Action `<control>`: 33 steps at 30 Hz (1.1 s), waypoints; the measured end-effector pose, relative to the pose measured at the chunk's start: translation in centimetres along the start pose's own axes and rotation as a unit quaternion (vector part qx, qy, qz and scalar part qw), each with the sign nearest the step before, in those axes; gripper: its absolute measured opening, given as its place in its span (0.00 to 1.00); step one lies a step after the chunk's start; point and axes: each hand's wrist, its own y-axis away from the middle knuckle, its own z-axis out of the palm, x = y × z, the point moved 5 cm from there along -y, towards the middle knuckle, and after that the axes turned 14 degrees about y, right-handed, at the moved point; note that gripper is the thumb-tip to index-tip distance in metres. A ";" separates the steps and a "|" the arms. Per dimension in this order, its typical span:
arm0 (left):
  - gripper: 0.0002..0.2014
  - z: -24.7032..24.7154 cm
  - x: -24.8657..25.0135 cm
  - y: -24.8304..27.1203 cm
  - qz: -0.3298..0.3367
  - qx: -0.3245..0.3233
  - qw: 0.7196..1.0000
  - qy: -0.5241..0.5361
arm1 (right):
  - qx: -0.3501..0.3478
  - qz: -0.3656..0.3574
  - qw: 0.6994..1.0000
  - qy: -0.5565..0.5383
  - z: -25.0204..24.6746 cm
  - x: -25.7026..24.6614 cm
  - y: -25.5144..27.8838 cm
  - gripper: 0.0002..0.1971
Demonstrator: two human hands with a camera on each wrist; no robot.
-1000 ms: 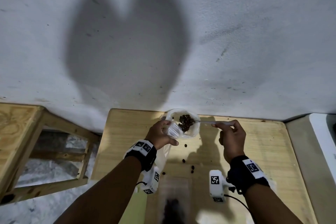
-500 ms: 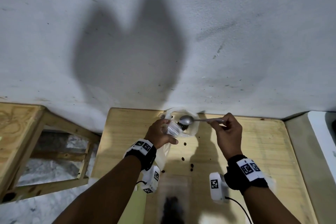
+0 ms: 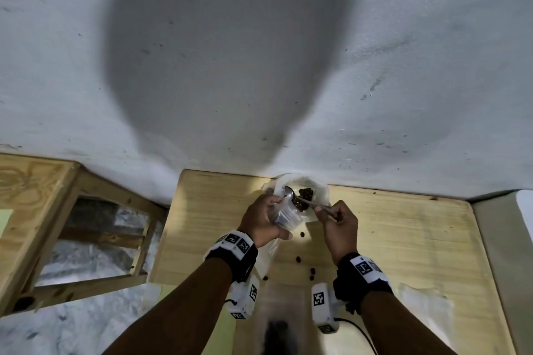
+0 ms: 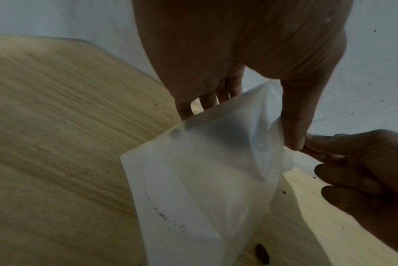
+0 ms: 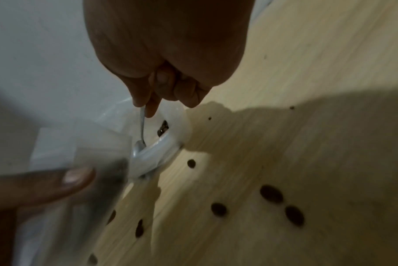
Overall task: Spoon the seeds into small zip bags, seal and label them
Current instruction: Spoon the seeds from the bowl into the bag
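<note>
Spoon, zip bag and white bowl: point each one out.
spoon (image 5: pixel 142 126), right wrist view, on the thin metal handle below the right hand's fingers.
zip bag (image 4: pixel 205 180), left wrist view, on the translucent front panel.
white bowl (image 3: pixel 318 194), head view, on its inner wall right of the seeds.

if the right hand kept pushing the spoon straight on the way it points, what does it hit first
Most likely the open mouth of the small zip bag that the left hand grips: the right hand aims the spoon at it, over the white bowl. Depth is unclear.
</note>
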 end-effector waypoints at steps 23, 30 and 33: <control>0.43 0.1 0.1 -0.2 -0.005 -0.010 0.998 0.056 | 0.022 0.292 0.935 -0.202 1.0 2.5 1.6 0.16; 0.45 -0.6 0.4 -0.6 -0.029 0.009 0.996 0.080 | 0.038 0.276 0.941 -0.191 -1.9 2.8 1.1 0.16; 0.49 -0.7 0.4 -0.7 -0.028 0.012 0.997 0.075 | 0.039 0.250 0.946 -0.203 -3.4 2.2 1.0 0.18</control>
